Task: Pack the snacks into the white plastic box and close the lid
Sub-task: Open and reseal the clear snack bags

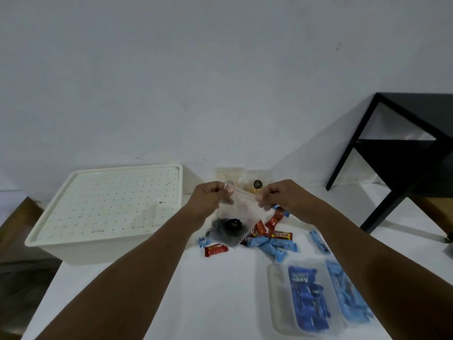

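The white plastic box (105, 217) is sitting at 9 o'clock with its perforated lid (115, 200) already on — it needs lifting off before anything goes in. The left hand (208, 196) is pinching the top-left edge of a clear zip bag (235, 217), and the right hand (282, 196) is pinching the top-right; both arms are reaching forward, wrists raised, the bag hanging between them. I'd judge the seal wants pressing shut along its whole strip first. Loose red and blue snack bars (269, 238) are lying at 5 o'clock of the bag.
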`<state>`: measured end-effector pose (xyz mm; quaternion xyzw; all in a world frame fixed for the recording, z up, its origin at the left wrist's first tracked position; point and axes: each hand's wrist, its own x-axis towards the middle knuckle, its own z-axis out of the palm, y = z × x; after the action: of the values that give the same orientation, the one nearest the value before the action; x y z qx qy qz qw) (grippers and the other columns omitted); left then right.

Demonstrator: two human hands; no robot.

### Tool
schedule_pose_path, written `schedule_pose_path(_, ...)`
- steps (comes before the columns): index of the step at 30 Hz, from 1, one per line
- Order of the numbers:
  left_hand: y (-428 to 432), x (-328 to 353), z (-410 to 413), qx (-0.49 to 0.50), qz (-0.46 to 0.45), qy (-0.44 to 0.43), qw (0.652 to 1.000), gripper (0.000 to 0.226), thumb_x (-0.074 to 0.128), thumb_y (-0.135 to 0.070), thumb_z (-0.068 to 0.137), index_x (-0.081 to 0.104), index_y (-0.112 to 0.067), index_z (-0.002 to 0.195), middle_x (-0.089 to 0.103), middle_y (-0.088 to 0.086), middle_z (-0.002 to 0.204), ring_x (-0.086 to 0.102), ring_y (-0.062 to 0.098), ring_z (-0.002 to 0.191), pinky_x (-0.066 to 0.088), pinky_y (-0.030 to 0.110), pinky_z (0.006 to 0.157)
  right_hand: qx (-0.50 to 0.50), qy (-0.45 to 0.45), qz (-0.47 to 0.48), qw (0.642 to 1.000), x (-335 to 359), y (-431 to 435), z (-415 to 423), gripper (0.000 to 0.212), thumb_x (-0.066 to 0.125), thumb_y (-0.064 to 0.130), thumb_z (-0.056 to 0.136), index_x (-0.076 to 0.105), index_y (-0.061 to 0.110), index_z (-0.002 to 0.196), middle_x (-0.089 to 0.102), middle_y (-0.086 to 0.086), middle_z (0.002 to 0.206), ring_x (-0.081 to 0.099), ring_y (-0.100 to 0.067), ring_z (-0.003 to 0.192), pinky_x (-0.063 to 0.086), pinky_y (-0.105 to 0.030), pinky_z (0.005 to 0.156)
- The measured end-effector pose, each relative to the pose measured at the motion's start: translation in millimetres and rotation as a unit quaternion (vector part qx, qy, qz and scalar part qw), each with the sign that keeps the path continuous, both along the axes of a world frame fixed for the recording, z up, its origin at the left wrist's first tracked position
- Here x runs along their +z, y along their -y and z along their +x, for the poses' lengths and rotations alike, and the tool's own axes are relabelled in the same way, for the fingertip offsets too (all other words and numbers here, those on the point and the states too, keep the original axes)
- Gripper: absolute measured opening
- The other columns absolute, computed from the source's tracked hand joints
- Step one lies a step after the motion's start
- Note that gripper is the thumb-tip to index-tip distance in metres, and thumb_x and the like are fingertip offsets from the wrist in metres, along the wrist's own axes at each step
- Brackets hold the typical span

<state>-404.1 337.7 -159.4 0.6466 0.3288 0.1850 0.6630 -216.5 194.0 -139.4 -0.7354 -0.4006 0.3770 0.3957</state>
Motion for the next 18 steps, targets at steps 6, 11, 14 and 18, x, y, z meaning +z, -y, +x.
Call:
schedule_pose_path(6, -8, -2, 0, -0.002, -0.016, 0.010, 1.000, 0.025, 0.067, -0.024, 0.091, 0.068, 0.000, 0.096, 0.072, 0.026, 0.098, 0.068, 0.023, 0.078, 0.046, 0.037, 0.076, 0.011, 0.030, 0.031, 0.999, 1, -12, -15, 0.024, 0.061, 0.024, 0.096, 0.063, 0.014, 0.075, 0.060, 0.001, 0.066, 0.051, -0.008, 0.060, 0.044, -0.026, 0.062)
schedule_pose_path(11, -1, 0, -1, -0.031, 0.020, -0.013, 0.999, 0.015, 0.073, -0.022, 0.086, 0.074, -0.009, 0.093, 0.071, 0.008, 0.079, 0.065, 0.013, 0.069, 0.046, 0.027, 0.067, 0.030, 0.054, 0.031, 0.998, 4, -12, -19, 0.028, 0.059, 0.023, 0.097, 0.062, 0.013, 0.072, 0.057, -0.002, 0.068, 0.049, -0.012, 0.062, 0.042, -0.024, 0.061)
schedule_pose_path(14, -3, 3, 2, -0.009, -0.003, 0.028, 1.000, 0.006, 0.073, -0.020, 0.086, 0.071, -0.014, 0.087, 0.069, 0.009, 0.080, 0.063, 0.013, 0.068, 0.045, 0.027, 0.068, -0.014, 0.005, 0.060, 0.998, 4, -10, -18, 0.020, 0.065, 0.029, 0.093, 0.069, 0.013, 0.081, 0.065, -0.001, 0.072, 0.058, -0.011, 0.069, 0.045, -0.026, 0.064)
schedule_pose_path(18, -2, 5, 6, 0.002, -0.036, 0.034, 0.999, 0.009, 0.070, -0.020, 0.088, 0.068, -0.011, 0.088, 0.066, 0.008, 0.076, 0.062, 0.014, 0.066, 0.045, 0.029, 0.067, -0.051, -0.028, 0.077, 0.995, 0, -4, -15, 0.023, 0.067, 0.026, 0.092, 0.071, 0.003, 0.090, 0.071, -0.003, 0.076, 0.063, -0.008, 0.069, 0.046, -0.033, 0.070)
